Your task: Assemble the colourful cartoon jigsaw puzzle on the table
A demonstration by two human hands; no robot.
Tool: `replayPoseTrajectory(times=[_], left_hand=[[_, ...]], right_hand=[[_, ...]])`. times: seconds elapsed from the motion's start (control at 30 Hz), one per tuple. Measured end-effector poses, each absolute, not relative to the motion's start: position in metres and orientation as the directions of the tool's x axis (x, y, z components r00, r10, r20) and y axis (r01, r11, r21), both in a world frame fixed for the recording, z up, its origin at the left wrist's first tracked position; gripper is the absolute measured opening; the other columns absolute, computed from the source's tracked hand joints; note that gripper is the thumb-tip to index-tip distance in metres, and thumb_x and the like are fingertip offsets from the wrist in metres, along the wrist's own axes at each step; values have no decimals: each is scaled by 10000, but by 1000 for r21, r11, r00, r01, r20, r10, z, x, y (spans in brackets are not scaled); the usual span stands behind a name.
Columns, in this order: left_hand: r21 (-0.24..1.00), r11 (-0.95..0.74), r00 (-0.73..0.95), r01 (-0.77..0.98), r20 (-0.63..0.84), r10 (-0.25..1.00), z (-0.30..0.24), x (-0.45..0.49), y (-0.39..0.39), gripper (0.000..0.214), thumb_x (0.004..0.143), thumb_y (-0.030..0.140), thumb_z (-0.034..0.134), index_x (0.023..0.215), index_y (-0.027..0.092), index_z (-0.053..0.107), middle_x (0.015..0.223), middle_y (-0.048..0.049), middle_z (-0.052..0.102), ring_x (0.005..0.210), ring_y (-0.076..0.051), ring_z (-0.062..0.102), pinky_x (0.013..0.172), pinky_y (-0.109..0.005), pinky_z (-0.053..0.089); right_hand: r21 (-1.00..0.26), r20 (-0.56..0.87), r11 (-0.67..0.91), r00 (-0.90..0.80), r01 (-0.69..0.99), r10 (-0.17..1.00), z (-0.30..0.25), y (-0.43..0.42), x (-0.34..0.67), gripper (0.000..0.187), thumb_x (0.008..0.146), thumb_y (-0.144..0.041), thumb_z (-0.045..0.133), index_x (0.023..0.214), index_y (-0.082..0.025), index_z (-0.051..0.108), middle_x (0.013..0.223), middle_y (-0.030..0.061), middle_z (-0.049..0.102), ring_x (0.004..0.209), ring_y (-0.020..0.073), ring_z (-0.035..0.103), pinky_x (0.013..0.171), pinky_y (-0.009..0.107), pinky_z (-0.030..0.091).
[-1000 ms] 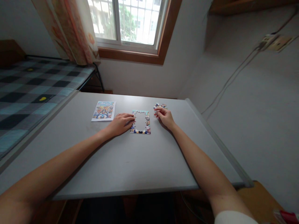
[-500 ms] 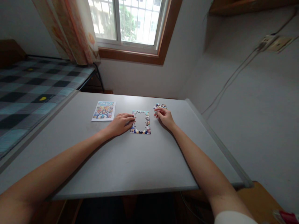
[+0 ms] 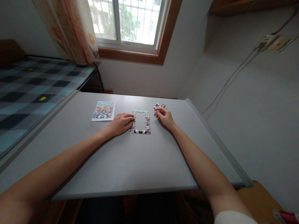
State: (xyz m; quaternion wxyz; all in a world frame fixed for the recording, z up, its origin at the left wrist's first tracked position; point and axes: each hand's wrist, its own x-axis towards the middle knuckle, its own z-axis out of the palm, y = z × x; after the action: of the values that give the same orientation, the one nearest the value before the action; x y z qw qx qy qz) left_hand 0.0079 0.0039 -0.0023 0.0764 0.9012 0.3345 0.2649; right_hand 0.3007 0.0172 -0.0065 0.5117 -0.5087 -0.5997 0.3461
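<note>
Bedding in a blue and black check covers the bed (image 3: 35, 84) far to the left of the puzzle frame (image 3: 147, 120), beyond the worktop's (image 3: 130, 161) left edge. Up and left of the frame hangs a peach patterned curtain (image 3: 70, 31), beside a wood-trimmed window (image 3: 130, 21) behind the worktop.

On the grey worktop, left of the frame and a little apart from it, lies a picture card (image 3: 104, 110) with a bright cartoon print, flat and face up. Between the card and the frame rests the left hand (image 3: 120, 123), palm down. Its fingers (image 3: 129, 117) are stretched out loosely, gripping nothing, and their tips touch the frame's left side.

The frame itself is a rectangle of joined jigsaw pieces lying flat near the far middle of the worktop, its centre unfilled so that bare grey shows through.

Just right of the frame sits the right hand (image 3: 164, 116), its wrist on the worktop. Its fingers (image 3: 158, 109) are curled in toward the thumb; whether they are closed on a piece is too small to tell. They lie at the near edge of a small heap of loose pieces (image 3: 160, 105), which lies just beyond the frame's far right corner.

Far to the right of the frame and high on the wall, a power strip (image 3: 272, 42) hangs with cables trailing down.
</note>
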Motion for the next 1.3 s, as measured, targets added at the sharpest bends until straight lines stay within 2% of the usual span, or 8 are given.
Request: replayPoseTrajectory(times=[0.6,0.9,1.1,1.2,1.3], left_hand=[[312,-760,638,571,413,649,-1,8,3,313,976,352,474,1111,219,723,1240,-86,692,1123,-258,647,1001,-466,482],[268,-794,666,545,438,604,-1,8,4,275,971,333,489,1072,220,719,1200,-78,705,1089,-247,652,974,-454,487],[269,-809,667,523,461,585,-4,9,6,265,970,324,512,1108,192,696,1163,-98,711,1067,-238,653,962,-430,495],[267,-816,676,512,462,575,-4,9,6,254,968,319,516,1081,199,708,1151,-88,715,1058,-237,655,964,-428,495],[268,-818,680,509,458,573,-4,9,6,246,964,311,517,1066,211,718,1154,-74,715,1052,-234,657,961,-426,495]], right_hand=[[-952,235,219,55,213,970,-12,20,303,344,726,-499,686,885,-206,606,718,26,697,623,145,627,616,294,513],[-953,253,228,110,198,961,-9,19,300,414,699,-570,719,855,-206,602,837,69,725,718,176,661,599,289,512],[-971,224,209,137,116,965,0,22,293,440,679,-599,747,840,-218,598,879,40,732,687,138,664,589,256,519],[-972,219,212,61,102,974,7,26,283,398,697,-560,752,840,-217,609,885,45,737,700,148,673,609,280,537],[-946,283,277,10,169,959,14,33,266,264,730,-440,748,821,-206,662,944,56,739,792,168,687,683,304,550]])
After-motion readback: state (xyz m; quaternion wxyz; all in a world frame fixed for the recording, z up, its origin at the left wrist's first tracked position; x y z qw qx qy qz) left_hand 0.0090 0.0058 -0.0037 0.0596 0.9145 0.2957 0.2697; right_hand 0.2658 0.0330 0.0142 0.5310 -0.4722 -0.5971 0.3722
